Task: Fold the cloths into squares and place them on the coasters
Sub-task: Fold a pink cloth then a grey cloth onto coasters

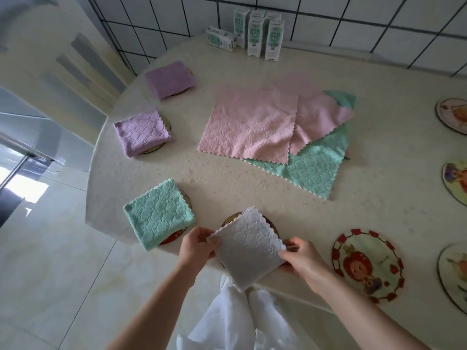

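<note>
Holding a folded grey cloth [249, 248] by two opposite corners, the person keeps it tilted over a dark round coaster [228, 219] at the near edge of the table [177, 168]. The left hand [195, 246] pinches the cloth's left corner between thumb and fingers, and the right hand [302, 258] pinches the right corner in the same way; the cloth's lower corner hangs past the table edge, and whether its far corner touches the coaster cannot be told.

Taking the grey cloth as the landmark: just to its left a folded green cloth [159, 213] lies on a coaster whose red rim [174, 237] peeks out below it. Farther away and to the left, a folded lilac cloth [142, 132] sits on another coaster, and beyond that a second folded purple cloth [170, 79] covers one more.

Directly beyond the grey cloth, in the middle of the table, three unfolded cloths overlap: a pink cloth [250, 125] on top, a second pink one [321, 114] partly under it, and a large green cloth [316, 170] beneath both. To the right of the grey cloth lies a bare picture coaster [367, 265] with a red-block border, and more bare coasters [454, 116] line the right edge. At the far side, against the tiled wall, stands a group of milk cartons [254, 36].
</note>
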Motion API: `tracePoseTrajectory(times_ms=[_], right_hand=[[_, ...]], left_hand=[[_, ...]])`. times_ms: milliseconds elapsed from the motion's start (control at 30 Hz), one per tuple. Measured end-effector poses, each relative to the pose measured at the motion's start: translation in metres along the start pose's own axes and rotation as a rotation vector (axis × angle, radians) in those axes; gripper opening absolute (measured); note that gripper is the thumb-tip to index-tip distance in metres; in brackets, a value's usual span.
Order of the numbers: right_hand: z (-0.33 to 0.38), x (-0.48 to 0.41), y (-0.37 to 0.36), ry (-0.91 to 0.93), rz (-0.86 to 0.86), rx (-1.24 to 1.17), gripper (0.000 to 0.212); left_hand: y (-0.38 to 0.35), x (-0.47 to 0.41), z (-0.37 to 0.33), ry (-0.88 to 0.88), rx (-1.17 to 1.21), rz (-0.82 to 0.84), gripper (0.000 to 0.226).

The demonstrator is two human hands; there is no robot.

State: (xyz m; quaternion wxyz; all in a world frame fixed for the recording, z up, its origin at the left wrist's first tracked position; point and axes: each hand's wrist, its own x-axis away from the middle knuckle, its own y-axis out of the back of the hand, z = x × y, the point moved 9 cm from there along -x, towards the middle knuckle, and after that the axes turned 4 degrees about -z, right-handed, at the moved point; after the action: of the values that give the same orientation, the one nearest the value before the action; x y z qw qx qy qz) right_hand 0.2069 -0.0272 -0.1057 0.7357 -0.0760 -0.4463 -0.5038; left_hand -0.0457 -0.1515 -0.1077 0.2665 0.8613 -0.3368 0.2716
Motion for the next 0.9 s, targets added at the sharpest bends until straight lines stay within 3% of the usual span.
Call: tracePoseTrajectory(times_ms=[233,500,700,900], right_hand=[[0.008,0.004,0.006,0.123,-0.115,0.251,0.010],[0.012,0.001,0.015,0.205,-0.117,0.386,0.024],[0.022,-0.001,0.038,0.353,-0.147,0.580,0.004],[0.071,-0.013,0.077,0.500,-0.226,0.605,0.007]], left_hand=[[0.011,0.008,-0.014,-0.193,-0.288,-0.223,0.014],[0.003,0.013,-0.028,-0.365,-0.461,-0.250,0.017],[-0.008,0.022,-0.053,-0.552,-0.802,-0.259,0.024],[-0.021,0.016,-0.106,-0.692,-0.914,-0.228,0.029]])
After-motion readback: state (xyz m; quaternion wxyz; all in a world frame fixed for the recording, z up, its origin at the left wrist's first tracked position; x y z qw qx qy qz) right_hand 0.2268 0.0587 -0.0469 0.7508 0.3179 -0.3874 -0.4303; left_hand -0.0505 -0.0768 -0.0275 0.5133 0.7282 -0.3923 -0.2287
